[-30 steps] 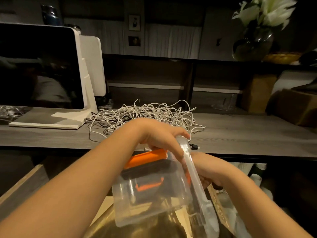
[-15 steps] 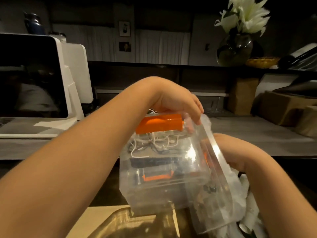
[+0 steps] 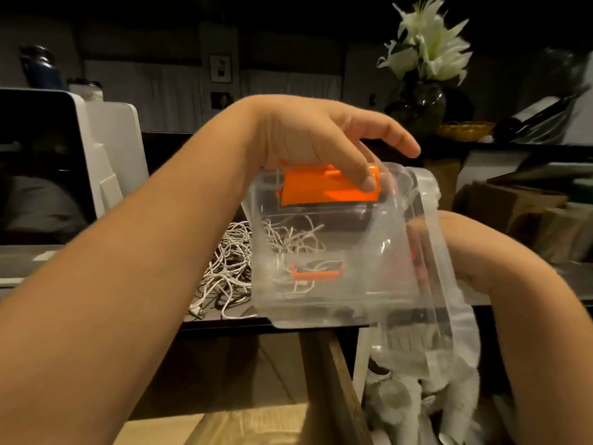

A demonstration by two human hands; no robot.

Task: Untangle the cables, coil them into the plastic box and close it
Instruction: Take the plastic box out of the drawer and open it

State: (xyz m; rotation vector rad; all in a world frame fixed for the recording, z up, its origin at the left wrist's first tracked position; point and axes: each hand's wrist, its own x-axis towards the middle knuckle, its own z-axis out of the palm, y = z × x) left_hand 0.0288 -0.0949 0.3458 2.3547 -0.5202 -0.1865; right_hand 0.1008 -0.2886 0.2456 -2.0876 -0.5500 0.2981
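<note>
The clear plastic box (image 3: 324,252) with an orange latch (image 3: 324,187) is held above the table's front edge (image 3: 224,322), empty. The left hand (image 3: 308,139) curls over the latch; the right hand (image 3: 449,248) grips the lid (image 3: 426,284). The tangled white cables (image 3: 224,268) lie behind. The box looks light, stiff and slippery; best held by its rims.

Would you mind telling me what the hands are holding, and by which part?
Both hold the clear box: left hand on its orange latch, right hand behind the open lid.
</note>
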